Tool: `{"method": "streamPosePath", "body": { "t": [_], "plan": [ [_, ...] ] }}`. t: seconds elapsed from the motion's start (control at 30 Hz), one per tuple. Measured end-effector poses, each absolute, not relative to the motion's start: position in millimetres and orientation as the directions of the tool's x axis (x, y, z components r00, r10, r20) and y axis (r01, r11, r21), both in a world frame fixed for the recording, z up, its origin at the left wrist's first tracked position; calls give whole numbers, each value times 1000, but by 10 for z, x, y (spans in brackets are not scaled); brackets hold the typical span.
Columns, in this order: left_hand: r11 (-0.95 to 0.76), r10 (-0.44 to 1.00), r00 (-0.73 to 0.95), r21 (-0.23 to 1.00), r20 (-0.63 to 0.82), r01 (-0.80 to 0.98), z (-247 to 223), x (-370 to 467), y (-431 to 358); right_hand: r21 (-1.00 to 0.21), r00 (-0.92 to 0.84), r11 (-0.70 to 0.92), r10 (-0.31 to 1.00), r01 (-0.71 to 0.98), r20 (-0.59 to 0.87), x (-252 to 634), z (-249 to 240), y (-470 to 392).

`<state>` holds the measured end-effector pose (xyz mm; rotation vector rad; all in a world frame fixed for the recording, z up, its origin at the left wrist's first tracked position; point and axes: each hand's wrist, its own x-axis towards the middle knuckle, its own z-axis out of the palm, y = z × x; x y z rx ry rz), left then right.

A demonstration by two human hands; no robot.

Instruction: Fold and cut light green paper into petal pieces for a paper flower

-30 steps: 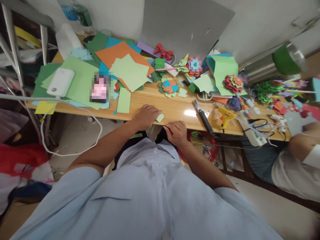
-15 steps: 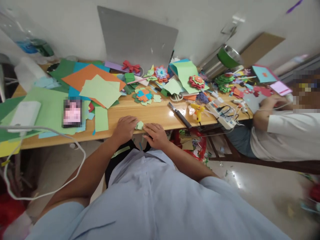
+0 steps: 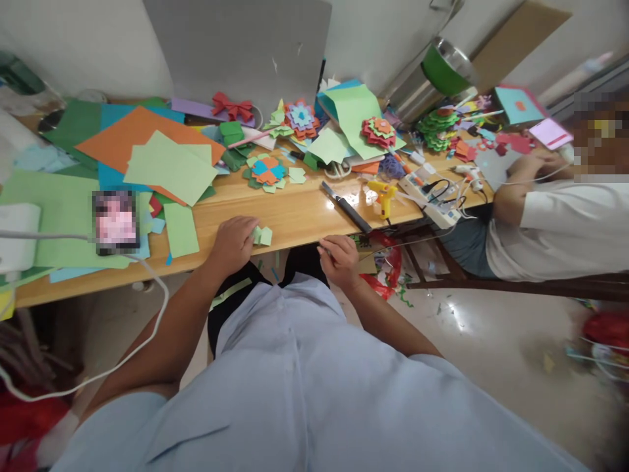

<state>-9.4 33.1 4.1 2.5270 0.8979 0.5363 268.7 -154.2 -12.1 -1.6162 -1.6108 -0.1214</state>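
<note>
My left hand [image 3: 234, 245] rests at the front edge of the wooden table, fingers curled and closed on small folded light green paper pieces [image 3: 264, 236]. Off the table's edge, over my lap, my right hand [image 3: 340, 258] has its thumb and fingers pressed together; whatever is between them is too small or hidden to see. Behind the hands lies a flat paper flower [image 3: 268, 170] in orange, blue and green, with a small pale green cut paper [image 3: 297, 175] beside it. A dark-handled cutter-like tool [image 3: 348, 208] lies to the right.
A yellow glue gun [image 3: 383, 195] and a power strip [image 3: 432, 200] with cords are at right. Coloured paper sheets [image 3: 170, 167] and a phone [image 3: 116, 219] cover the left side. A white cable [image 3: 160, 314] hangs near my left arm. A co-worker [image 3: 550, 226] sits at right.
My right hand has moved away from the green paper pieces, to the right and off the table's edge. My left hand stays at them. The camera view has shifted a little.
</note>
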Motion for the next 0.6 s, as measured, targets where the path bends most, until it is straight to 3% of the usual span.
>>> {"method": "streamPosePath", "body": {
  "t": [0.13, 0.37, 0.6],
  "plan": [
    [-695, 682, 695, 494, 225, 522, 31, -101, 293, -490, 148, 210, 790, 846, 595, 2600, -141, -1530],
    [-666, 720, 659, 482, 216, 569, 17, -129, 269, -486, -122, 355, 886, 799, 446, 2162, -60, -1172],
    [-699, 693, 693, 420, 199, 579, 55, -90, 209, -453, -79, 253, 926, 855, 369, 1877, -110, -790]
  ]
}}
